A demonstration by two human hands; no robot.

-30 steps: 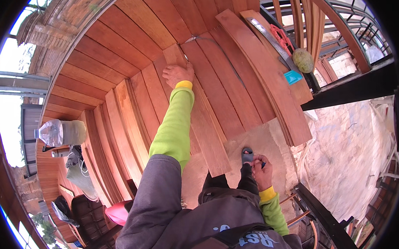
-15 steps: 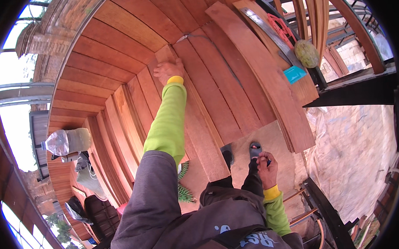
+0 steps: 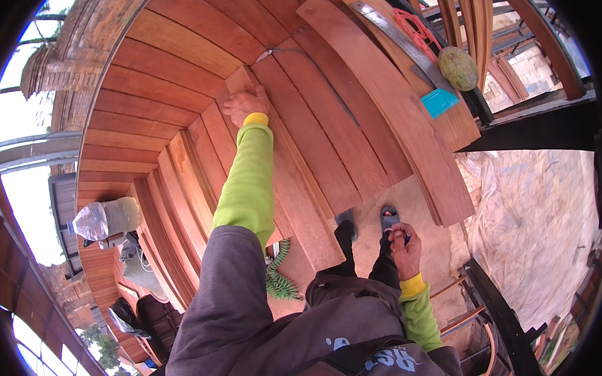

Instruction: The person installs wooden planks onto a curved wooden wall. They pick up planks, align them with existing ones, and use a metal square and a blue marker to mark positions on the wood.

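My left hand (image 3: 246, 105) is closed over the far end of a long reddish wooden plank (image 3: 294, 188). This plank lies lengthwise on top of a surface of fitted boards (image 3: 325, 116), and its near end juts out toward my body. Low on the right, my right hand (image 3: 405, 250) is held in front of my leg, its fingers pinched together. A small dark blue thing (image 3: 407, 239) shows between those fingers; its kind is too small to make out. Right of the held plank rests a wider, slightly curved plank (image 3: 392, 117).
Beyond the curved plank are a metal ruler (image 3: 402, 42), a red tool (image 3: 416, 32), a turquoise scraper-like piece (image 3: 439, 102) and a greenish oval fruit (image 3: 458, 69). A large clear bottle (image 3: 105, 219) stands left. A green coiled hose (image 3: 280, 279) lies on the floor.
The whole view has shifted slightly. My left hand stays on the plank's far end, and my right hand keeps its pinch on the small blue thing.
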